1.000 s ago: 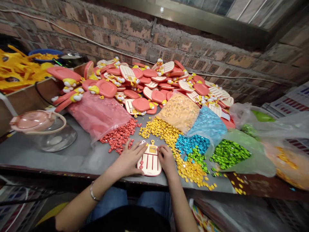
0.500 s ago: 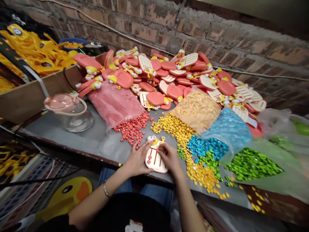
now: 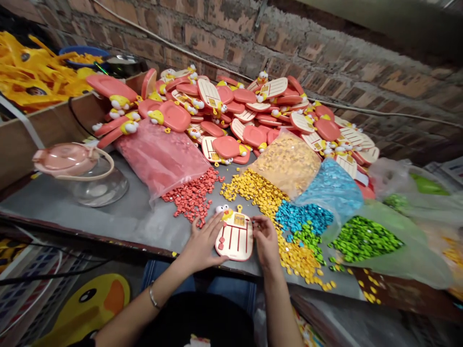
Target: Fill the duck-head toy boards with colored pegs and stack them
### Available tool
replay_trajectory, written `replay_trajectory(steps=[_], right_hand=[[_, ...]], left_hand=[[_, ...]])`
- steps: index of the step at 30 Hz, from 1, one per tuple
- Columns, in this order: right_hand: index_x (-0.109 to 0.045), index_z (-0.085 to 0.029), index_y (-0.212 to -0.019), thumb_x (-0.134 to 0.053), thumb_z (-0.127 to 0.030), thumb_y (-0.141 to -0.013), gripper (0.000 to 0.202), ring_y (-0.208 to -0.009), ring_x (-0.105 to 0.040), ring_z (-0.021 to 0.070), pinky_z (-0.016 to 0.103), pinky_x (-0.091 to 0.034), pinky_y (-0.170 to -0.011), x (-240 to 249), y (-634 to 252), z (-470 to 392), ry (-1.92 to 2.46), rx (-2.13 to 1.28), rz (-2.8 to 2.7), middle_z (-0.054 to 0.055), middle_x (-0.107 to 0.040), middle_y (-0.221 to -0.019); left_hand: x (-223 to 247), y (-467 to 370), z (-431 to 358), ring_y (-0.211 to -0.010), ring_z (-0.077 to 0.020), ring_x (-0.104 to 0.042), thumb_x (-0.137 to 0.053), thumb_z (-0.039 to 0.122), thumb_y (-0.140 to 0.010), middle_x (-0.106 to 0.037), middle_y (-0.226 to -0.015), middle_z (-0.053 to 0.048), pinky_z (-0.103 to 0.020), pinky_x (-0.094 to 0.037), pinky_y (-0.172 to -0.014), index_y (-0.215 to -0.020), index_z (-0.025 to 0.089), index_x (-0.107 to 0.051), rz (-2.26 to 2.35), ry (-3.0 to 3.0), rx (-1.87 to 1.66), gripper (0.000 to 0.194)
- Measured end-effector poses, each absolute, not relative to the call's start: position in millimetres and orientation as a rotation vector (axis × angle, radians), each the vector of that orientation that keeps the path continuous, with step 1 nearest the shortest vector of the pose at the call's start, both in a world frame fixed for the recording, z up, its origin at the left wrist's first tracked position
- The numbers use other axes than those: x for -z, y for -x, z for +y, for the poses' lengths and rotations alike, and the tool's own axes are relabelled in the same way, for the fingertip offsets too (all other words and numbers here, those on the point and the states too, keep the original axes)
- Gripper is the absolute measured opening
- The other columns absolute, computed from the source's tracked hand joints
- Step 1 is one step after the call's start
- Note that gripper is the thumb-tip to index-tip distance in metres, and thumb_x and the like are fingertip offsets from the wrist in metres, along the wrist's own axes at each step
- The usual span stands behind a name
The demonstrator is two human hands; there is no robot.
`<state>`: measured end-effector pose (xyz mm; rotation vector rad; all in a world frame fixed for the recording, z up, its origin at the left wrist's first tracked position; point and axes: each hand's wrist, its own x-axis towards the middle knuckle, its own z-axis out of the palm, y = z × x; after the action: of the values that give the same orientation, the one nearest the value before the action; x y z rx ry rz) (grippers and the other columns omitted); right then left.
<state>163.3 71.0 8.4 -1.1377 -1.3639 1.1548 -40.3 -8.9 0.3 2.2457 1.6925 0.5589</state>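
Cream board [image 3: 236,237] lying at the table [image 3: 139,217]'s near edge.
The left hand [image 3: 203,245], fingers and thumb spread, holds its left side; the right hand [image 3: 266,241] curls its fingers beside its right edge, whether pinching anything I cannot tell.

Workshop, small hand-assembly type. Wall [image 3: 206,41]: bare, rough brick. Worktop [image 3: 141,219]: grey-covered, scuffed edge. Stock: heap of near-identical red-and-cream boards [image 3: 253,136]; plastic bags [image 3: 162,156] spilling small pieces [image 3: 191,195], sorted by colour; wood-sided bin [image 3: 43,127] of yellow parts [image 3: 32,72].
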Motion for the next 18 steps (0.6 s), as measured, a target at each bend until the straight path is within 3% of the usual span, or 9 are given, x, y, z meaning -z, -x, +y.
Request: replay_trajectory(steps=[4, 12, 18], right_hand=[[-0.057, -0.022, -0.094, -0.059, -0.019, -0.066, 0.028, -0.083, -0.056, 0.0173, 0.032, -0.049, -0.076, 4.5, -172.3, 70.9, 1.183, -1.120, -1.202, 0.005, -0.060, -0.097], [-0.064, -0.020, -0.083, -0.063, -0.029, -0.079, 0.009, -0.106, -0.054, 0.0239, 0.037, -0.051, -0.085, -1.9, -156.5, 81.1, 1.199, -0.971, -1.494, 0.010, -0.056, -0.106], [-0.061, -0.021, -0.069, -0.057, -0.019, -0.083, 0.014, -0.097, -0.054, 0.0239, 0.042, -0.043, -0.088, -7.4, -153.0, 91.8, 1.301, -0.600, -1.841, 0.008, -0.062, -0.097]], left_hand=[[0.5, 40.3, -9.0, -0.141, -0.0386, -0.025, -0.065, 0.057, -0.073, -0.023, -0.156, -0.017, -0.060, 0.002, -0.110, -0.151, 0.023, -0.022, 1.697, -2.256, -0.562, 0.095], [-0.9, 40.3, -9.5, -0.137, -0.0393, -0.032, -0.063, 0.052, -0.075, -0.028, -0.154, -0.017, -0.062, -0.005, -0.110, -0.140, 0.021, -0.042, 1.659, -2.299, -0.576, 0.074], [-3.9, 40.0, -10.0, -0.135, -0.0356, -0.035, -0.060, 0.049, -0.079, -0.034, -0.151, -0.016, -0.058, -0.011, -0.109, -0.122, 0.021, -0.055, 1.605, -2.341, -0.599, 0.051]])
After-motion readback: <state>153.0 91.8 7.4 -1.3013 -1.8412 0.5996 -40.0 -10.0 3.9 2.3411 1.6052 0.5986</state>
